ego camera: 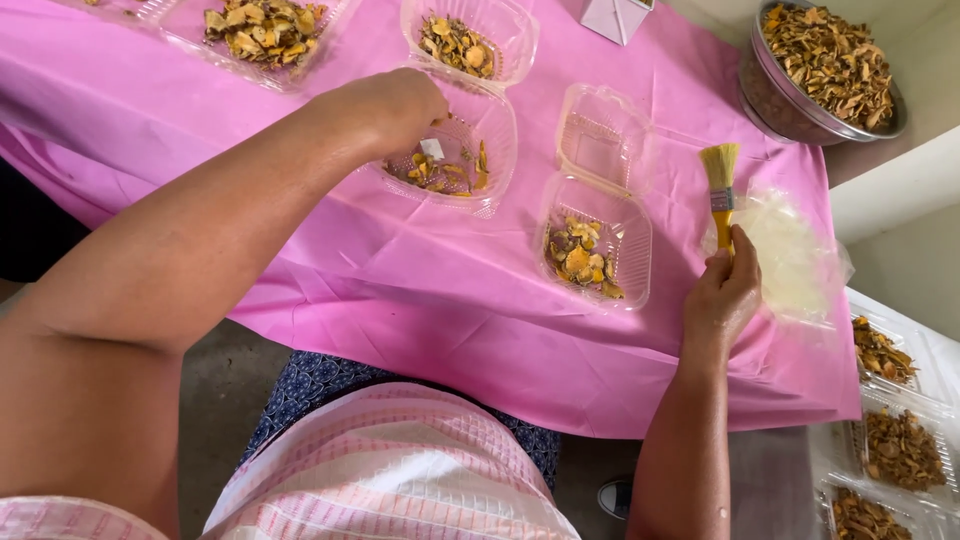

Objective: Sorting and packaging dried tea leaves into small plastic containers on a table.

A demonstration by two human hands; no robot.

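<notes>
1. A small white packet [432,149] is held at the fingertips of the left hand [395,103], just below the knuckles; the fingers are curled shut around its top edge.
2. The packet is seen inside the left tray [497,135], a clear hinged box lying open, just above the dried yellow-brown pieces [440,175] in its near half. Whether the packet touches the pieces cannot be told.
3. The far half of that box is also filled with dried pieces.
4. A brush [721,192] with a yellow handle and pale bristles is gripped by the right hand [722,295]; the fingers are closed around the near end of the handle, and the bristles point to the far side.
5. The brush is held to the right of a second open box [640,250], whose near half holds dried pieces while its far half is bare.
6. A heap of clear bags [790,255] lies just right of the brush, touching the right hand.
7. Everything rests on a pink cloth [420,310].
8. At the far right a metal bowl [765,100] full of dried pieces is seen, and another filled tray [265,30] lies at the far left.
9. At the near right, off the cloth, more filled boxes [895,450] are stacked.
</notes>
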